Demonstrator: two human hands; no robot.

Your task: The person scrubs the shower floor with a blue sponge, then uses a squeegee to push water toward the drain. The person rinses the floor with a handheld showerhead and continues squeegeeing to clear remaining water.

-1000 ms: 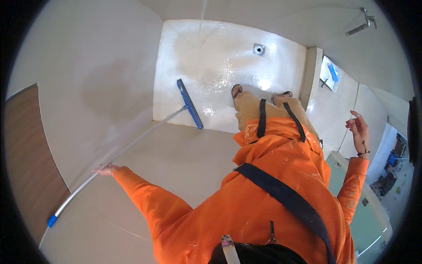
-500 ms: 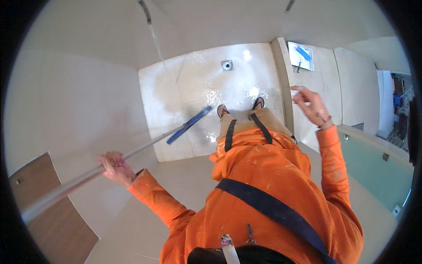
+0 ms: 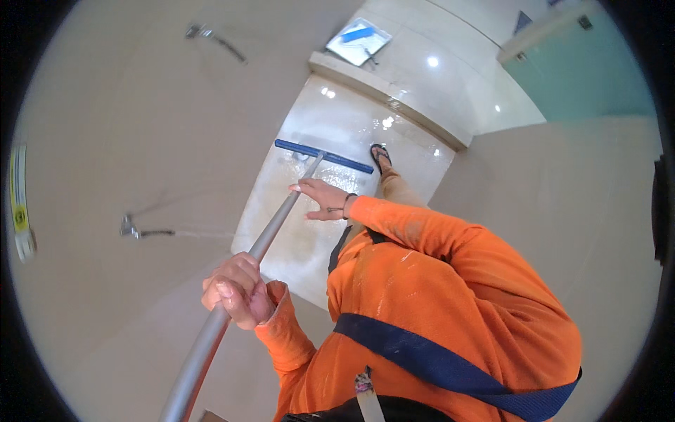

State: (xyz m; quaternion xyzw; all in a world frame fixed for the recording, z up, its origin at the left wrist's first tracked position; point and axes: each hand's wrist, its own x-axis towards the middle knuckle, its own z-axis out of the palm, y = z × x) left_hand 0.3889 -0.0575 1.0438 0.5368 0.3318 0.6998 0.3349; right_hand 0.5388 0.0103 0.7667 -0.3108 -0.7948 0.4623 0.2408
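Light: bright, diffuse, largely even. Glare: small white hotspots on the wet white floor; one round spot on the pale glossy tiles beyond the beige kerb. Shadow: faint, soft-edged, on the smooth beige wall near the lower chrome tap. Focus: long blue squeegee blade clearly outlined; silver metal pole slightly soft toward the lower edge. Distortion: fisheye; narrow yellow-and-white strip bowed at left rim. Corners: black.
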